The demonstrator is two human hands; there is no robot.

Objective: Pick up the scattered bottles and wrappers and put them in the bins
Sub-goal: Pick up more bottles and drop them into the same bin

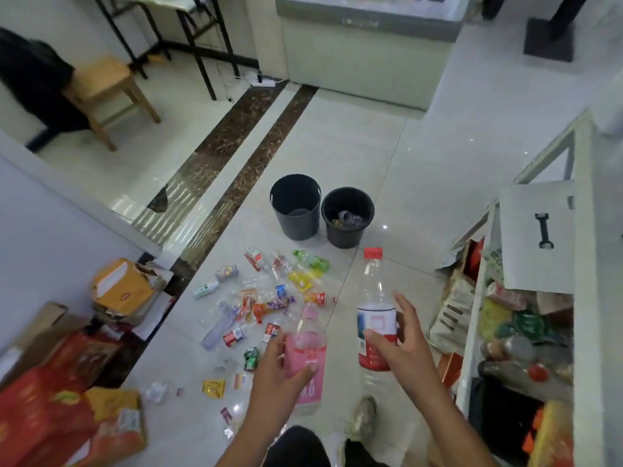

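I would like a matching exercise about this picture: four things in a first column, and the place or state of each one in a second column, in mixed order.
1. pink-label bottle
2. red-cap bottle
3. right bin
4. green can

A. lies on the floor
B. held by the left hand
C. has rubbish inside
D. held by the right hand

Pairs: 1-B, 2-D, 3-C, 4-A.

The left bin point(296, 210) and right bin point(347, 219) are black; the floor point(337, 139) is pale tile with two brown speckled stripes point(271, 143). The left bottle point(308, 352) has a pink label, the right bottle point(377, 318) a red cap and red-white-blue label.
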